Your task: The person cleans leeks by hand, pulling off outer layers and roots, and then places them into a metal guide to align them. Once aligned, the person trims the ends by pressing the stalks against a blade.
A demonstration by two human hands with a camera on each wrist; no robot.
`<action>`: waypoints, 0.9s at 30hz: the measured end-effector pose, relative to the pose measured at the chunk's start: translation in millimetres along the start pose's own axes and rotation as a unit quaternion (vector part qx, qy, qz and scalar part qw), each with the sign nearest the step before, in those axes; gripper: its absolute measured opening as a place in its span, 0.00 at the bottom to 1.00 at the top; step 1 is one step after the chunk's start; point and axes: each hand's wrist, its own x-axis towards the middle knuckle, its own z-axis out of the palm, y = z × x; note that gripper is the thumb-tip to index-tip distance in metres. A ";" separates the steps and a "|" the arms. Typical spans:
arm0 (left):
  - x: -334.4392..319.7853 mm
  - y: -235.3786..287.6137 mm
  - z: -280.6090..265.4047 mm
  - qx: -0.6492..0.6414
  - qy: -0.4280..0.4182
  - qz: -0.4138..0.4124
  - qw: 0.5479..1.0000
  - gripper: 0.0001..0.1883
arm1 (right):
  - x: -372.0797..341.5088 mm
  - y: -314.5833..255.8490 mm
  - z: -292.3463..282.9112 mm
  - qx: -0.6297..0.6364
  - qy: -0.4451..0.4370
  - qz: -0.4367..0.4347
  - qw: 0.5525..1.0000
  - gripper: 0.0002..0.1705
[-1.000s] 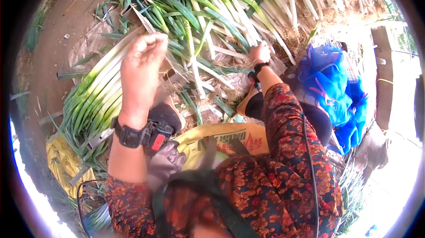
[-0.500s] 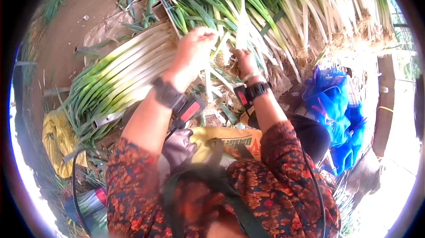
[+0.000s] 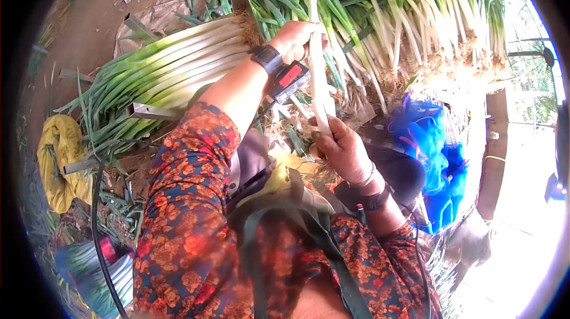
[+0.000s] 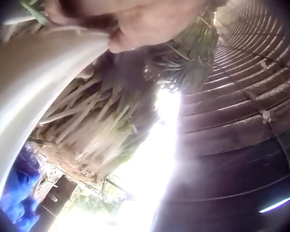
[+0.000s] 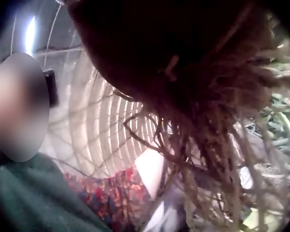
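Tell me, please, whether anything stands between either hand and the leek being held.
Nothing visible does: the right hand grips the leek near its roots, and the left hand grips it farther along.

Stalk (image 3: 319, 84) left of apparent netting (image 3: 432, 149)

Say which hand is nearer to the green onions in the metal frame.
Left: the left hand is beside the root ends of those green onions; the right hand is farther off, rightward.
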 end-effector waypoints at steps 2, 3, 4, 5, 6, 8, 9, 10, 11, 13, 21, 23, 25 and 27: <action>-16.3 10.3 9.0 -0.019 -0.009 0.053 0.998 0.12 | -2.2 12.4 3.8 -0.021 0.031 -0.028 0.999 0.13; -22.0 17.7 11.3 -0.038 -0.023 0.087 0.995 0.11 | -2.8 15.5 5.4 -0.035 0.046 -0.046 0.997 0.14; -26.7 23.4 12.9 -0.056 -0.036 0.120 0.991 0.11 | -2.9 20.0 6.3 -0.049 0.060 -0.063 0.995 0.14; -31.7 29.0 12.1 -0.075 -0.048 0.152 0.984 0.11 | -2.6 25.8 7.7 -0.120 0.079 -0.123 0.982 0.13; -34.8 36.5 6.8 -0.082 -0.063 0.157 0.982 0.09 | -1.5 32.9 9.2 -0.189 0.096 -0.181 0.960 0.13; -37.7 44.8 -5.9 -0.099 -0.034 0.209 0.972 0.10 | 2.9 51.7 17.2 -0.149 0.121 -0.052 0.980 0.13; -38.5 49.0 -13.2 -0.114 -0.029 0.231 0.966 0.10 | 7.4 66.2 18.9 -0.208 0.139 -0.052 0.967 0.13; -41.4 55.1 -18.2 -0.118 -0.022 0.250 0.961 0.11 | 13.2 85.5 16.1 -0.265 0.157 -0.054 0.950 0.14; -44.5 58.5 -21.1 -0.121 -0.024 0.264 0.957 0.10 | 26.3 127.9 5.5 -0.324 0.136 -0.016 0.936 0.13; -54.5 65.6 -21.8 -0.115 -0.041 0.255 0.959 0.10 | 42.0 169.7 -17.5 -0.452 0.076 0.002 0.889 0.14; -52.3 31.5 -4.3 -0.076 -0.130 0.192 0.970 0.09 | 113.8 20.0 -22.7 0.164 0.051 -0.063 0.983 0.22; -56.1 27.1 6.0 -0.058 -0.130 0.177 0.974 0.11 | 130.7 -14.5 -6.5 0.190 0.065 -0.123 0.972 0.20; -54.7 30.7 5.5 -0.040 -0.131 0.176 0.975 0.14 | 143.3 -24.6 0.7 0.210 0.045 -0.117 0.970 0.19; -56.6 42.7 1.2 -0.003 -0.072 0.203 0.977 0.15 | 132.2 -33.8 7.8 0.121 0.102 -0.120 0.980 0.15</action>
